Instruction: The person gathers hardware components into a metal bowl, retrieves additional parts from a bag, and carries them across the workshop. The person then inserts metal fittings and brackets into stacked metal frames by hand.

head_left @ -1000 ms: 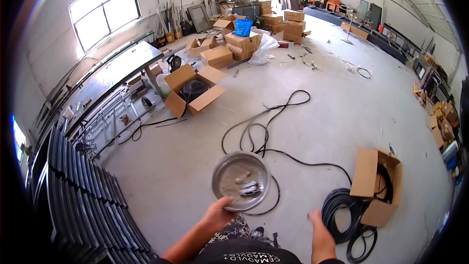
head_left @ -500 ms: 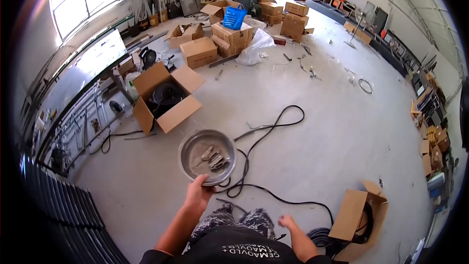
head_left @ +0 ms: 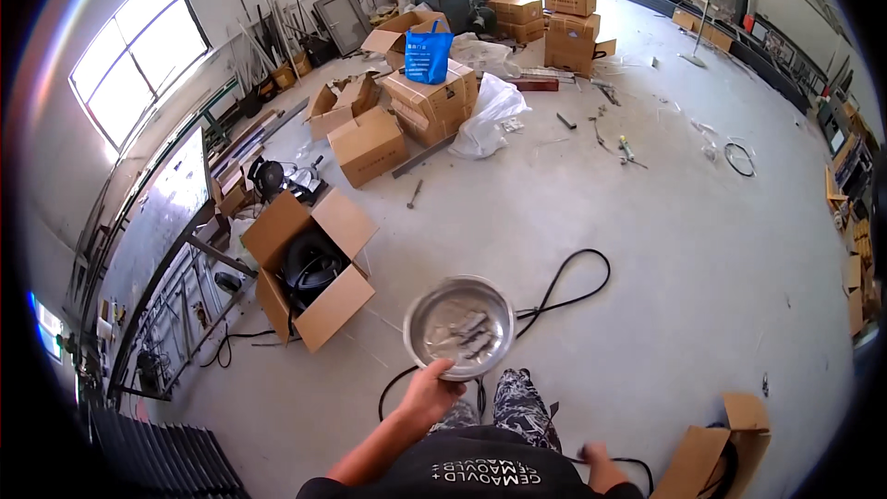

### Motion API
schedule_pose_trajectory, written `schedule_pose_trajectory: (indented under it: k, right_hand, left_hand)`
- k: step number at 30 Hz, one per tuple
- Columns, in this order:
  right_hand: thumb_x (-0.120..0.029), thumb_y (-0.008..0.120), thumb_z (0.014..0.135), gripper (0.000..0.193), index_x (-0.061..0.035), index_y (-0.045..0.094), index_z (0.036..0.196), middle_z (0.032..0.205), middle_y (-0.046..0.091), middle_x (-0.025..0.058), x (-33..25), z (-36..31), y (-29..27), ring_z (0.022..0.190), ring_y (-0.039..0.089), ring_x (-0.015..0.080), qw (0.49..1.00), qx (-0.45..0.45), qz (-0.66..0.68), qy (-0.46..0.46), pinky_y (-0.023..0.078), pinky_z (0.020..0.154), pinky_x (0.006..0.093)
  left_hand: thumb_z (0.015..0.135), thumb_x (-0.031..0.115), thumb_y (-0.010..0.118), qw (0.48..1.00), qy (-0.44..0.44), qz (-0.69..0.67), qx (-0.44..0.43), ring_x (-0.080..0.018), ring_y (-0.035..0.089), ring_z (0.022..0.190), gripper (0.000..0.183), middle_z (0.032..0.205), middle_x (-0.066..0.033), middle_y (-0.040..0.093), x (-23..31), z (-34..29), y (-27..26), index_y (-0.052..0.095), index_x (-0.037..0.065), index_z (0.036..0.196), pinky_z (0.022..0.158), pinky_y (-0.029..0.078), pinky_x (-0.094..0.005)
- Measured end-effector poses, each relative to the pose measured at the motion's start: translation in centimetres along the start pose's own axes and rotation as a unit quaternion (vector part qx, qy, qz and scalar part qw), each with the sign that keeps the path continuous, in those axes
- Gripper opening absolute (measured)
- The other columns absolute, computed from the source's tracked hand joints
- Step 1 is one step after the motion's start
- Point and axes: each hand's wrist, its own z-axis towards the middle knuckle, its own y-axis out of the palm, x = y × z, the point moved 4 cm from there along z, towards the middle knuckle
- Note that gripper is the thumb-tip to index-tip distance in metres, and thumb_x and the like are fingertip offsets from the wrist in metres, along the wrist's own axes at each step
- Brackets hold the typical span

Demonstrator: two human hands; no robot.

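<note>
My left hand [head_left: 432, 394] grips the near rim of a round metal bowl [head_left: 415, 316], its thumb over the edge. Several small metal pieces [head_left: 473, 334] lie in the bowl's bottom; they are too blurred to name. Low at my right side hangs my right hand [head_left: 599, 455], apart from the bowl and smeared, so its fingers do not show clearly. A black cable [head_left: 605, 270] loops over the floor beyond the bowl and runs on past my legs.
An open carton [head_left: 344, 307] with black coiled material stands ahead left, beside a long table [head_left: 159, 214]. Another open carton [head_left: 747, 414] is at my lower right. Farther off are stacked boxes [head_left: 368, 150], a blue bag [head_left: 428, 57], white plastic [head_left: 487, 122] and a standing fan [head_left: 707, 14].
The view has shifted forward and to the side as I walk. The bowl, still in my left hand, sits farther right and lower in the picture. The lower-right carton has slid toward the bottom edge.
</note>
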Motion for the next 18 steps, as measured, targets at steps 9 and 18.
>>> schedule_pose_trajectory:
  k: [9, 18]
  right_hand:
    - [-0.015, 0.05, 0.084, 0.02, 0.002, 0.059, 0.09, 0.069, 0.061, 0.0085, -15.5, 23.2, -71.7, 0.058, 0.059, 0.0131, 0.689, 0.301, 0.638, -0.164, 0.047, 0.052, 0.0253]
    - [-0.017, 0.054, 0.07, 0.017, -0.0027, 0.063, 0.067, 0.059, 0.06, 0.0103, -8.4, 40.5, -58.7, 0.054, 0.06, 0.0177, 0.952, 0.045, 0.3, 0.025, 0.049, 0.052, 0.0311]
  left_hand:
    - [0.082, 0.014, 0.053, 0.995, 0.06, -0.027, 0.079, -0.0206, 0.054, 0.069, 0.021, 0.085, -0.0118, 0.058, 11.4, 13.8, 10.0, 0.052, -0.003, 0.093, 0.057, 0.044, -0.0321]
    - [0.081, 0.013, 0.051, 0.98, 0.131, -0.058, 0.14, -0.0198, 0.056, 0.073, 0.021, 0.083, -0.0102, 0.057, 29.0, 35.4, 19.1, 0.049, -0.002, 0.095, 0.056, 0.044, -0.0303]
